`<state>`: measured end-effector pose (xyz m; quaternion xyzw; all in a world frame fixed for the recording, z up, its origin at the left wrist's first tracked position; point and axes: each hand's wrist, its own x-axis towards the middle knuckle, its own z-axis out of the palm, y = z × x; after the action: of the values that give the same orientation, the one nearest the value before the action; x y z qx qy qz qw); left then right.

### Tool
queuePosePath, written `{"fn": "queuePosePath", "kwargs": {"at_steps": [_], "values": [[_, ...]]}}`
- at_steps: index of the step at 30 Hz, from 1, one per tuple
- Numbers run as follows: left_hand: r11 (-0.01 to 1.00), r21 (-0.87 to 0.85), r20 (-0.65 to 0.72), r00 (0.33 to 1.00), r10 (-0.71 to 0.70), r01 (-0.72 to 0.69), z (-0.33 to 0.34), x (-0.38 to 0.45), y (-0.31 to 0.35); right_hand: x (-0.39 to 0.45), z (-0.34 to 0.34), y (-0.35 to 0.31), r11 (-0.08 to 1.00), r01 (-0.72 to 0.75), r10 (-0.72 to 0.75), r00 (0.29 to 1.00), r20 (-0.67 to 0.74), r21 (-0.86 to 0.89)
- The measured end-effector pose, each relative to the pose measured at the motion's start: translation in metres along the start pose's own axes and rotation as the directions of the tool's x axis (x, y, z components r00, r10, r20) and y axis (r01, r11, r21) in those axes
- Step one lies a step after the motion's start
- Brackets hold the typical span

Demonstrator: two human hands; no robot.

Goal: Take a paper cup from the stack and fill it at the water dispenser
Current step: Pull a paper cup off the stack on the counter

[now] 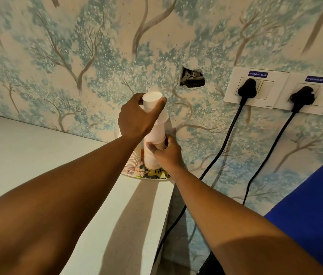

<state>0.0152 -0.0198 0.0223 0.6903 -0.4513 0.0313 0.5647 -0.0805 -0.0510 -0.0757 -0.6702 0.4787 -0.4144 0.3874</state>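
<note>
Both hands work an upside-down stack of paper cups at the back corner of the bench.

The left hand [135,118] curls its fingers and thumb around the top paper cup [152,101], which sits base-up and raised above the next cup, though I cannot tell if it has fully cleared it. The right hand [166,153] wraps thumb and fingers around the lower part of the stack [156,135]. The stack stands on a flower-patterned plate [152,174] on the white bench [37,145], against the tree-patterned wall [97,56]. A second, shorter stack [134,158] stands just left, partly hidden by the left forearm.
</note>
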Motion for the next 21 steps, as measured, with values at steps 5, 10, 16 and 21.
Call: {"fn": "queuePosePath", "kwargs": {"at_steps": [5,10,16,21], "values": [[0.994,-0.107,-0.055,0.998,0.001,-0.006,-0.01,0.003,0.014,-0.001,-0.003,-0.005,1.0,-0.009,0.009,0.999,0.035,-0.02],[0.98,-0.194,-0.094,0.994,-0.056,0.037,-0.016,0.001,0.022,-0.005,-0.009,-0.011,0.997,-0.007,0.007,1.0,0.0,-0.07],[0.978,-0.185,-0.062,0.992,-0.109,0.096,-0.021,-0.014,0.021,-0.016,-0.028,-0.017,0.999,0.024,-0.024,1.0,-0.012,-0.024],[0.975,-0.163,-0.025,0.987,-0.158,0.152,-0.028,-0.035,0.017,-0.031,-0.039,-0.026,0.996,0.089,-0.089,0.996,0.0,0.012]]}}
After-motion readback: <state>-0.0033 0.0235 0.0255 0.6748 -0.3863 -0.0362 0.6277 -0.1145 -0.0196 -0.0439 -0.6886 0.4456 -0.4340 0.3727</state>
